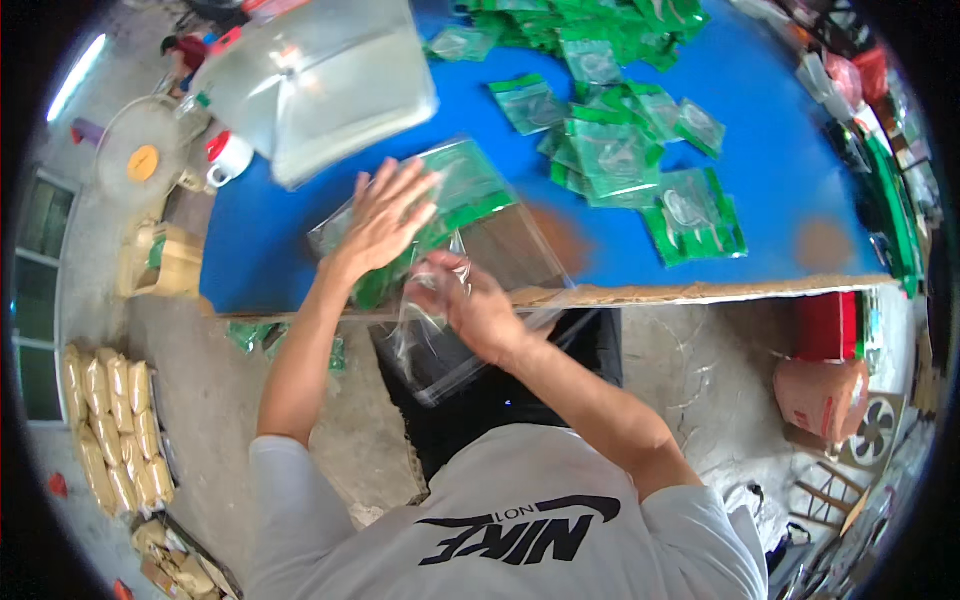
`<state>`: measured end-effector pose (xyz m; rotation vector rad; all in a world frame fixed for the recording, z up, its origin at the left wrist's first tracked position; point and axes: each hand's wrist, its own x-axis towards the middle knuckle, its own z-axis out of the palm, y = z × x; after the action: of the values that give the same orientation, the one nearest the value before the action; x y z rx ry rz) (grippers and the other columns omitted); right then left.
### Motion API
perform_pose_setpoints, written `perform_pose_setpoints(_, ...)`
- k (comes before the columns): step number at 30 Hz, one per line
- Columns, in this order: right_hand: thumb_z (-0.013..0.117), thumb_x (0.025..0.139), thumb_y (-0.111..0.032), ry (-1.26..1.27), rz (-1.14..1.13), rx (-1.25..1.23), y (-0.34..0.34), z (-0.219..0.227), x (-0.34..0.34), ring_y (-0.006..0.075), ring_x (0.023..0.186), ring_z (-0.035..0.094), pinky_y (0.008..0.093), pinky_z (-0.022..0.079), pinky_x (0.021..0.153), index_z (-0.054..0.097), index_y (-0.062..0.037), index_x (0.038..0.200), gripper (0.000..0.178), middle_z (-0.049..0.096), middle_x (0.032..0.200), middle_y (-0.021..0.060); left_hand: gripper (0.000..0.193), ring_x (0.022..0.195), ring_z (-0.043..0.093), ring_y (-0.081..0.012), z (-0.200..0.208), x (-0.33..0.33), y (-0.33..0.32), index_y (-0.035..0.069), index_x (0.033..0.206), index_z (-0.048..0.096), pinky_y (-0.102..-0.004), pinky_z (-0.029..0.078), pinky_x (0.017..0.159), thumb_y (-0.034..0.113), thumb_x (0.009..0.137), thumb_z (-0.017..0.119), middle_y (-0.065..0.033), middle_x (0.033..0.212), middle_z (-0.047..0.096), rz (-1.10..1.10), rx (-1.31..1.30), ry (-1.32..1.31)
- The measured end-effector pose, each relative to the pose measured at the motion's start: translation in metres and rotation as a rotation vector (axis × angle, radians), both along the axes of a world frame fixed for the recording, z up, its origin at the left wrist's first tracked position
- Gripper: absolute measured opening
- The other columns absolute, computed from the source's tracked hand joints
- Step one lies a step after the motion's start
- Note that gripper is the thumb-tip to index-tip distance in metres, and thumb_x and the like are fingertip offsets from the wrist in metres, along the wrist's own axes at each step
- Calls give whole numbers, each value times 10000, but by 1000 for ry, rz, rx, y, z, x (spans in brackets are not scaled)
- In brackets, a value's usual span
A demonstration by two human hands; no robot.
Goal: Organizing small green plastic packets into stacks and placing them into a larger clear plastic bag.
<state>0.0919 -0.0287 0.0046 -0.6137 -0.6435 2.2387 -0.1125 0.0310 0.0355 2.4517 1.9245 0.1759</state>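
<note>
A large clear plastic bag [437, 362] lies across the table's near edge, its lower part hanging toward my lap. Green-edged clear packets [465, 180] show through its far part. My left hand [392, 215] rests flat on the bag, fingers stretched out and spread. To its right and nearer to me, my right hand [478, 308] has its fingers bent round the crumpled film of the bag; the fingertips are partly covered by shiny plastic. More green-edged packets [612, 155] lie in a loose pile to the right of the bag.
The blue tabletop [780, 170] has a worn brown front edge. At back left lies a stack of clear plastic sheets or bags [350, 90], beside a white mug with red [230, 157]. A fan [140, 150] stands left of the table. Filled tan bags [118, 430] lie on the floor.
</note>
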Motion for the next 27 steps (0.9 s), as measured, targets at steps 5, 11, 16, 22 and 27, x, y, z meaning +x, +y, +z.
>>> perform_pose_setpoints(5, 563, 1002, -191, -193, 791, 907, -10, 47, 76, 148, 812, 633, 307, 530, 757, 614, 14, 1157, 262, 669, 935, 68, 644, 1514, 171, -315, -16, -8, -23, 236, 1559, 310, -549, 58, 1220, 529, 1002, 444, -47, 1638, 238, 12, 57, 115)
perform_pose_setpoints(11, 679, 914, -440, -1133, -429, 1315, 165, 47, 144, 385, 1124, 599, 427, 486, 975, 570, -10, 1295, 585, 624, 1210, 234, 720, 1514, 130, -376, -22, 10, -45, 228, 1561, 307, -654, 52, 1179, 601, 967, 469, -87, 1648, 191, 386, 108, 49)
perform_pose_setpoints(16, 583, 812, -749, -1593, -428, 1496, 252, -25, 164, 495, 1340, 378, 629, 278, 1107, 467, -131, 1453, 898, 442, 1435, 283, 772, 1512, 121, -390, -22, -1, -74, 219, 1562, 309, -679, 64, 1160, 606, 933, 537, -93, 1650, 182, 338, 118, 40)
perform_pose_setpoints(22, 465, 842, -792, -1612, -158, 1420, 197, -11, 92, 528, 1430, 233, 667, 159, 1142, 417, -129, 1498, 934, 314, 1522, 322, 796, 1521, 92, -370, -8, -146, -94, 219, 1578, 264, -658, 81, 1167, 604, 937, 537, -81, 1658, 158, 298, -21, 93)
perform_pose_setpoints(27, 442, 950, -657, -1382, -394, 1437, 164, 15, 105, 485, 1465, 198, 627, 146, 1176, 444, -69, 1472, 786, 336, 1537, 272, 523, 1296, 512, -346, 43, -96, -115, 92, 1324, 594, -497, 430, 1030, 467, 960, 601, -167, 1452, 498, 313, 284, 141)
